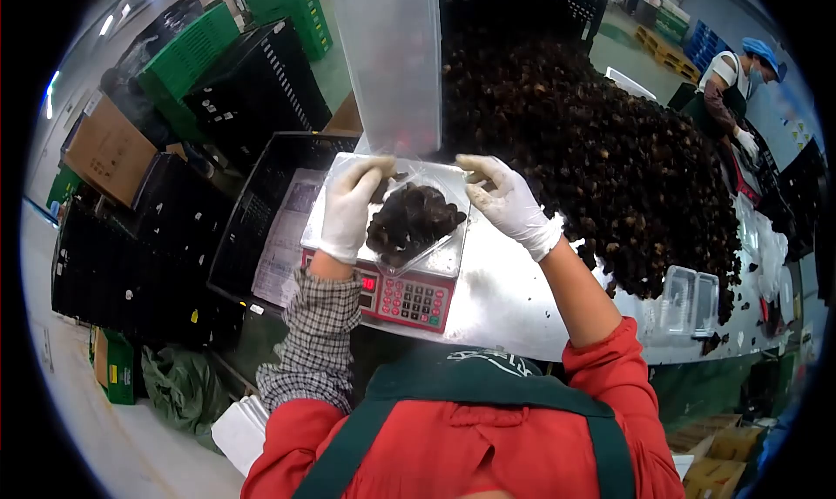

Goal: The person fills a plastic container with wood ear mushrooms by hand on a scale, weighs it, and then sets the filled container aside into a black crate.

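A clear plastic tray (396,271) filled with dark brown mushroom-like pieces (414,224) rests on the metal plate of a red digital scale (405,300). My left hand (350,205), in a white glove, is at the tray's upper left with its fingers bent together on the clear plastic edge. On the upper right, my gloved right hand (512,201) pinches at the plastic's other corner, thumb and fingers curled. The transparent plastic between my hands is hard to make out.
A large dark heap (601,159) covers the table's back and right. A tall translucent stack (389,64) stands behind the scale. Empty clear trays (690,300) lie right. A black crate (228,238) with papers is left. A co-worker (731,90) stands far right.
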`<state>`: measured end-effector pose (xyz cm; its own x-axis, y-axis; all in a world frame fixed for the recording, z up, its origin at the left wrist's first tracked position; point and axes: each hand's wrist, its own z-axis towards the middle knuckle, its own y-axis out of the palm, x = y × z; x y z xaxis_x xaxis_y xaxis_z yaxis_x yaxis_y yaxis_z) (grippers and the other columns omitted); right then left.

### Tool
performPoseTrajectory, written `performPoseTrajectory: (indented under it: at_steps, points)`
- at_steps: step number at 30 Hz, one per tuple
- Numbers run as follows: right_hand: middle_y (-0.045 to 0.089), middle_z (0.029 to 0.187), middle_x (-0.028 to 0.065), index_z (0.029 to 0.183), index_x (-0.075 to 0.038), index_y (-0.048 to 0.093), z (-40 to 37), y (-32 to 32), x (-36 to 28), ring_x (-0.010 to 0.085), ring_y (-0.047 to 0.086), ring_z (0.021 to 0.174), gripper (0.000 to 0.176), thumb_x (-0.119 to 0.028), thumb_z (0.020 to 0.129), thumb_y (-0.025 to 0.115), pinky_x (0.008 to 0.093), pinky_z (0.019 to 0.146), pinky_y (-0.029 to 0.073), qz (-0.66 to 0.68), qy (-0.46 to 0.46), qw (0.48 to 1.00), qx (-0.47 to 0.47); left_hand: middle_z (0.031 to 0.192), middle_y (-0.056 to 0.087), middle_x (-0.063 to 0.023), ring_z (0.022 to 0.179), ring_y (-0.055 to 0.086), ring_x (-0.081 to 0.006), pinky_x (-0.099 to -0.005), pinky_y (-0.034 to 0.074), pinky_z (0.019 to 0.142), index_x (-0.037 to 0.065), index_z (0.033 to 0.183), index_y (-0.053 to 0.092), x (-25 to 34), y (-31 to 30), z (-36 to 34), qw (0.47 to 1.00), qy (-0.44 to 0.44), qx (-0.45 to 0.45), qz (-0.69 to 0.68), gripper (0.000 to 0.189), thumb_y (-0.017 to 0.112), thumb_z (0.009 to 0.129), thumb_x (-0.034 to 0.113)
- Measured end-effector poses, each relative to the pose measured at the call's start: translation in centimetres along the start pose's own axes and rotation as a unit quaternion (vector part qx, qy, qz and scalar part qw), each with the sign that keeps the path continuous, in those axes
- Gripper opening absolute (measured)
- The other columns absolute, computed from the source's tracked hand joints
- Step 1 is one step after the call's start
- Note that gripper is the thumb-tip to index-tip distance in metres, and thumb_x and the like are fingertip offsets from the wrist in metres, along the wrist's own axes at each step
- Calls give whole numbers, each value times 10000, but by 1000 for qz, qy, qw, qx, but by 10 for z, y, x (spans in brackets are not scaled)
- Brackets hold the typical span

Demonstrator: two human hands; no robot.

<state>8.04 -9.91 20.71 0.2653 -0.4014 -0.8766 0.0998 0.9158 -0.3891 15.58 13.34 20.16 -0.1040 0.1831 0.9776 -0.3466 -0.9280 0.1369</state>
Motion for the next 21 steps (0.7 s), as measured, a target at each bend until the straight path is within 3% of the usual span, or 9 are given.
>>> performPoseTrajectory:
  at_steps: [3,4,5,7,9,11,13,15,21]
  points:
    - [578,1099,123,1267,-6,519,0,28,-41,159,599,886,447,-44,836,629,275,789,515,87,-78,993,-14,1292,547,-145,1138,552,-191,-311,442,994,-7,1331,457,26,49,-4,994,-9,-72,-77,367,428,1005,160]
    - [578,1092,128,1221,11,519,1,38,-43,166,606,890,433,-21,808,643,276,785,516,-49,-135,989,40,1345,502,-145,1215,492,-200,-314,397,1036,1,1383,392,22,65,-7,992,27,-92,-82,421,403,1021,215]
    - [589,1057,105,1175,12,528,2,46,-39,159,608,883,403,29,783,620,272,790,518,6,-142,985,101,1372,479,-143,1242,462,-200,-299,362,1053,-1,1401,365,27,74,-14,992,30,-92,-87,462,406,1021,258]
    - [610,997,78,1167,1,536,-1,30,-46,153,610,877,400,65,774,581,269,794,519,88,-11,995,52,1304,525,-121,1191,484,-185,-277,379,1011,-6,1396,373,32,59,-9,995,19,-96,24,499,426,1014,311]
    - [627,957,58,1166,-27,555,-4,8,-8,127,610,886,415,93,768,555,257,806,518,25,-18,996,88,1136,572,-75,1062,516,-167,-299,398,958,-14,1390,388,45,2,6,987,127,-51,81,511,460,1001,310]
    - [642,985,101,1151,-32,555,-19,-24,37,193,635,870,386,32,773,589,290,813,514,-106,30,983,150,1304,520,-141,1205,495,-206,-307,373,1025,-28,1368,417,91,-35,-11,970,150,155,109,494,512,979,261]
    - [655,953,141,1138,-37,563,-41,-54,117,225,647,858,381,-28,762,626,314,807,509,-171,141,958,180,1326,516,-145,1221,497,-222,-321,381,1034,-25,1340,459,91,-89,-21,945,146,199,213,468,564,949,211]
    - [660,915,167,1124,-42,573,-63,-60,128,246,655,863,386,-62,747,651,328,800,505,-187,215,944,169,1256,572,-129,1150,547,-218,-314,430,983,-19,1271,537,75,-100,-38,939,118,140,291,395,595,926,165]
    - [657,918,179,1092,-28,587,-58,-57,118,285,657,838,361,-93,751,685,325,772,512,-226,196,943,143,1035,630,-157,996,600,-282,-357,466,902,-14,1058,627,1,-67,-68,852,183,33,490,423,785,723,190]
